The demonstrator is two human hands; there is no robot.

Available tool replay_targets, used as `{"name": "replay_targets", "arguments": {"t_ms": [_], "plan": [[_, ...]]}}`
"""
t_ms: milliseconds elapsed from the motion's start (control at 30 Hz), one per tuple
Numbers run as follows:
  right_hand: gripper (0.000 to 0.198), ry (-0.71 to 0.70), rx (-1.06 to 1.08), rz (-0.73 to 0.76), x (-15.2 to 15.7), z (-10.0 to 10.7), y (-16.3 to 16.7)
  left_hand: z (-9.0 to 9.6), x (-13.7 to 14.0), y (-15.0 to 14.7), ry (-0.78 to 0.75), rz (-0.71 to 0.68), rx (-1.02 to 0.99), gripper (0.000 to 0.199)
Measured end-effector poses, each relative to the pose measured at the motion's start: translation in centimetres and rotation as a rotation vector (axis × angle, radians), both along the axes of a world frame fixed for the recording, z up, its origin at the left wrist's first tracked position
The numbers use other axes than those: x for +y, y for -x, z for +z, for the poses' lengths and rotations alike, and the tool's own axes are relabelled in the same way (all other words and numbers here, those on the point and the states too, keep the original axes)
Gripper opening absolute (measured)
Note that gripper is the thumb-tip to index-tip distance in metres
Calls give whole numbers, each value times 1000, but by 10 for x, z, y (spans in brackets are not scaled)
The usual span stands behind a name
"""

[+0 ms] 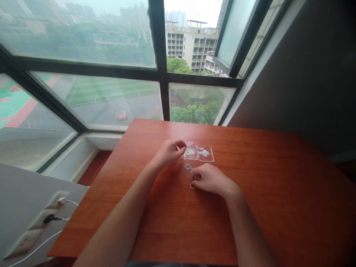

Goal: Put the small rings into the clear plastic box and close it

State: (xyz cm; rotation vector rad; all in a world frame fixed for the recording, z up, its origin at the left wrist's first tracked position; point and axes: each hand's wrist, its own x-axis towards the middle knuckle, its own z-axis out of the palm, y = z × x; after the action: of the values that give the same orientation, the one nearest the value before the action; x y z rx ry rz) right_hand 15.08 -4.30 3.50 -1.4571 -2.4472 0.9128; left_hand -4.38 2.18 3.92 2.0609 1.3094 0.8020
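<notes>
A small clear plastic case (206,159) lies opened flat on the table, its lid half to the right with a white print on it. Several rings rest inside the left half. My left hand (170,152) is at the case's left edge, thumb and fingers closed together; what they pinch, if anything, I cannot make out. Just in front of the case lies a small cluster of silvery rings (188,168). My right hand (210,178) is closed beside them, with a ring partly showing between its fingertips. A gold-coloured ring (192,186) is on the wood at those fingertips.
The reddish-brown wooden table (278,193) reaches up to dark-framed windows (164,76). One window pane (236,33) at upper right is swung outward. Wall sockets (41,218) with plugs and white cables are at lower left, beside the table's left edge.
</notes>
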Motion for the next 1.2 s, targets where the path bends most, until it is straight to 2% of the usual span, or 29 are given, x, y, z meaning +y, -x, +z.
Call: {"name": "replay_targets", "arguments": {"t_ms": [167,333,567,667,967,1200], "plan": [[11,-131,-77,-75,2,-7,2,0,0,0,3,-3,-7,18],[9,-166,-60,-99,6,-8,4,-1,1,-1,3,-17,-1,18],[10,-403,160,-403,18,-13,0,0,-2,-6,41,-29,-33,16],[11,-481,220,-482,20,-15,-1,0,-4,-10,76,-63,-79,17],[12,-546,243,-508,21,-16,-1,-2,-8,-21,222,-182,-206,22],[11,-557,229,-501,20,-16,0,-3,-9,-24,174,-141,-182,16]]}}
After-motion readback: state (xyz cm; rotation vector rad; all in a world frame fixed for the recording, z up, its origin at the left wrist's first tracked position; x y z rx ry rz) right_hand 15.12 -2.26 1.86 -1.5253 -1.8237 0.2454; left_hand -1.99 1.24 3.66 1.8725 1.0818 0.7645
